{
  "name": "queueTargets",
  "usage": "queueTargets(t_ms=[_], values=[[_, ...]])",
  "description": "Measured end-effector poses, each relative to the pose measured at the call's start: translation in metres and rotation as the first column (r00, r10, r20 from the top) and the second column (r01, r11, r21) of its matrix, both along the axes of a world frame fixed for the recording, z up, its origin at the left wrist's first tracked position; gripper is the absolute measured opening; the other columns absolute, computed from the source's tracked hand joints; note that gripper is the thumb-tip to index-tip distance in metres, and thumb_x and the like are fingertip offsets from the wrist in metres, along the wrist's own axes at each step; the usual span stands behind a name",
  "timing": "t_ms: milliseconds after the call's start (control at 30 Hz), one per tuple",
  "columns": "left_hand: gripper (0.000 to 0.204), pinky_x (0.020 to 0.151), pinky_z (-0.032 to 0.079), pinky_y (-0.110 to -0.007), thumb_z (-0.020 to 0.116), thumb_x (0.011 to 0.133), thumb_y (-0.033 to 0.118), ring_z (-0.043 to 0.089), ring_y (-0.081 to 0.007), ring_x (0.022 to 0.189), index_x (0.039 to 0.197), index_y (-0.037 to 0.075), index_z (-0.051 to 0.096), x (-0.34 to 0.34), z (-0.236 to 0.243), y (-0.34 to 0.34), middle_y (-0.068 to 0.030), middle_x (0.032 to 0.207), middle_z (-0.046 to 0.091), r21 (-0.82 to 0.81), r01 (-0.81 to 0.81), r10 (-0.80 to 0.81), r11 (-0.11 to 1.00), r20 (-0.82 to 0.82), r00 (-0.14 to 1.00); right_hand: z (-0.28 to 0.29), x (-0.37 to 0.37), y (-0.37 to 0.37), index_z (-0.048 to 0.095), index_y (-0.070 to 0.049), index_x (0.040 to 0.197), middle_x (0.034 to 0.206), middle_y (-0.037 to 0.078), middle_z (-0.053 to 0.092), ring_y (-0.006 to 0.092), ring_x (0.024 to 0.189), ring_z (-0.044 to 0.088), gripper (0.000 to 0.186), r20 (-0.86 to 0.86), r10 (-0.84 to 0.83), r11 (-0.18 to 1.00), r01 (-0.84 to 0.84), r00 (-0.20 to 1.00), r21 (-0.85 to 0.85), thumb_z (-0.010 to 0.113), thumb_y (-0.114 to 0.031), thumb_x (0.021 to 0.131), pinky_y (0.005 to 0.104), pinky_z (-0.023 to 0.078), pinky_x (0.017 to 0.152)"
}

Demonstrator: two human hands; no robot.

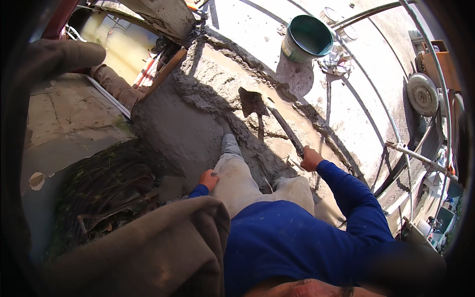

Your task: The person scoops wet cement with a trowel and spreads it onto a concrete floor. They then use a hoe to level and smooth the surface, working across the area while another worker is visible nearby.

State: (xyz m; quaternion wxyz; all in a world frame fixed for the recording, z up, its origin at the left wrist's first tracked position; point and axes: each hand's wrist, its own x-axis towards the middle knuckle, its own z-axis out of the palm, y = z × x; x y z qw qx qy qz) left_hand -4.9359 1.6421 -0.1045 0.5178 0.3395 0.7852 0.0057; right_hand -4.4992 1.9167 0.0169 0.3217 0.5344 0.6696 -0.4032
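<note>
My right hand (pixel 311 158) is closed round the handle of a shovel (pixel 287 124) in front of me on the right. The shovel's dark, mud-coated blade (pixel 253 102) is over the wet grey mortar (pixel 190 116), farther off and to the left of the hand; I cannot tell whether it touches. My left hand (pixel 210 180) is curled beside my left leg, near the knee of my pale, dirty trousers (pixel 235 180). Something small and dark shows at its fingers, too small to name. My left boot (pixel 230 144), caked grey, stands in the mortar.
A dark green bucket (pixel 309 38) stands on pale ground beyond the mortar. Curved metal bars (pixel 368 74) and a wheel (pixel 423 94) are at right. At left are a pile of dark, ridged material (pixel 106 183) and an opening with yellowish water (pixel 116 44). Brown cloth (pixel 148 247) hides the lower left.
</note>
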Motion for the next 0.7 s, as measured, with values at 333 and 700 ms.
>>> queueTargets(t_ms=[333, 700], values=[[0.033, 0.095, 0.057, -0.039, 0.076, 0.090, 0.022, 0.073, -0.0239, 0.107, 0.118, 0.004, 0.074, 0.023, 0.026, 0.013, -0.0122, 0.115, 0.078, 0.189, -0.153, 0.136, 0.970, 0.101, 0.986, 0.038, 0.061, -0.097, 0.055, 0.017, 0.116, 0.107, 0.037, 0.072, 0.0491, 0.102, 0.073, 0.046, -0.102, -0.025, 0.996, 0.034, 0.994, 0.087, 0.066, -0.011, 0.081, 0.0501, 0.059, 0.089], [0.031, 0.090, 0.058, -0.038, 0.073, 0.095, 0.016, 0.072, -0.0205, 0.101, 0.121, 0.000, 0.071, 0.048, 0.075, 0.086, -0.0105, 0.114, 0.076, 0.346, -0.118, 0.067, 0.931, 0.156, 0.985, 0.139, 0.172, -0.149, 0.070, 0.008, 0.101, 0.105, 0.034, 0.073, 0.0460, 0.104, 0.073, 0.035, -0.013, 0.040, 0.999, -0.039, 0.999, 0.022, 0.068, -0.017, 0.078, 0.0496, 0.059, 0.090]])
